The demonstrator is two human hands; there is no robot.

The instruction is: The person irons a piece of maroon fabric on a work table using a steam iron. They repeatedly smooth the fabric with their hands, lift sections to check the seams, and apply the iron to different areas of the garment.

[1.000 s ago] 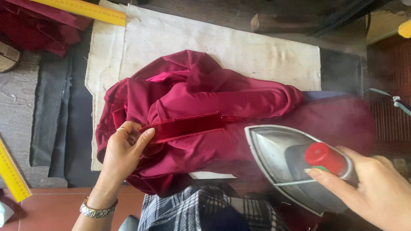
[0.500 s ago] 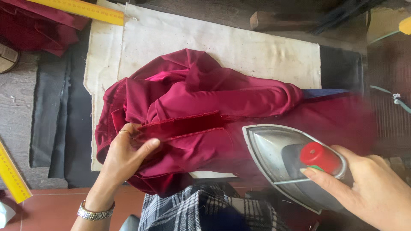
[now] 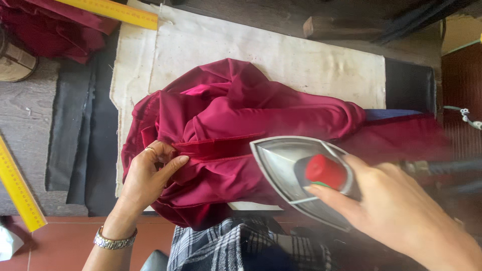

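Pale pressing cloth (image 3: 281, 55) over a dark worktable, yellow rulers (image 3: 108, 11) at upper left and lower left of the frame. Maroon garment (image 3: 241, 108) heaped mid-frame, folded seam strip running across its centre. Left hand (image 3: 148, 175) pinching that strip flat at its left end — grip unchanged from a second ago. Right hand (image 3: 401, 211) closed on the iron's red handle, iron (image 3: 296, 173) now slid left from the lower right — nose at the strip, pressing seemingly under way.
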